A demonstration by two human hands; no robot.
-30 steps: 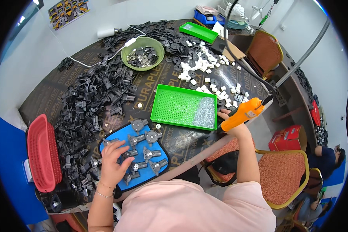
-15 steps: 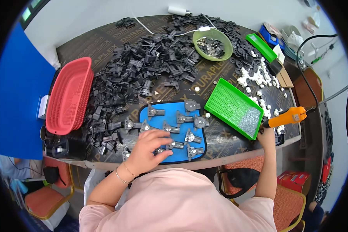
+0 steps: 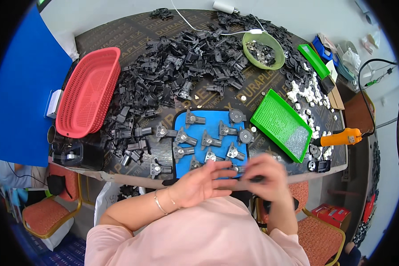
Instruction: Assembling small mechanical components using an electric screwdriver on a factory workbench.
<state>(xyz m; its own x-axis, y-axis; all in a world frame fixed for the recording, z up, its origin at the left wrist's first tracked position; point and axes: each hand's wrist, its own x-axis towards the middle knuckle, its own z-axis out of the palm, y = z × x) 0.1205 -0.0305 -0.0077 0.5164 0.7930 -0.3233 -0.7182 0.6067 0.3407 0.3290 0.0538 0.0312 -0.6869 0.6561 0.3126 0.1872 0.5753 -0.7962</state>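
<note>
My left hand (image 3: 205, 185) is held over the near edge of a blue mat (image 3: 181, 163), palm turned up and fingers stretched toward the right. Close beside it, my right hand (image 3: 270, 177) is smeared by motion. Its fingers are closed around a small black part (image 3: 257, 179), too blurred to name exactly. On the mat lie several black plastic housings (image 3: 210, 140) with silver round pieces on them. Two dark round-topped parts (image 3: 237, 116) sit along its right side. Several similar housings (image 3: 161, 169) lie on the table just left of the mat.
Loose black parts (image 3: 177, 66) pile up behind the mat. A red basket (image 3: 115, 66) stands left, a yellow-green bowl (image 3: 275, 66) at the back. To the right are a green tray (image 3: 266, 116) of small silver pieces, white parts (image 3: 312, 88) and an orange power screwdriver (image 3: 341, 137).
My right hand has come from beside the screwdriver to the mat's near right corner with a small black part. My left hand has moved right and turned palm up. The whole view has shifted.
</note>
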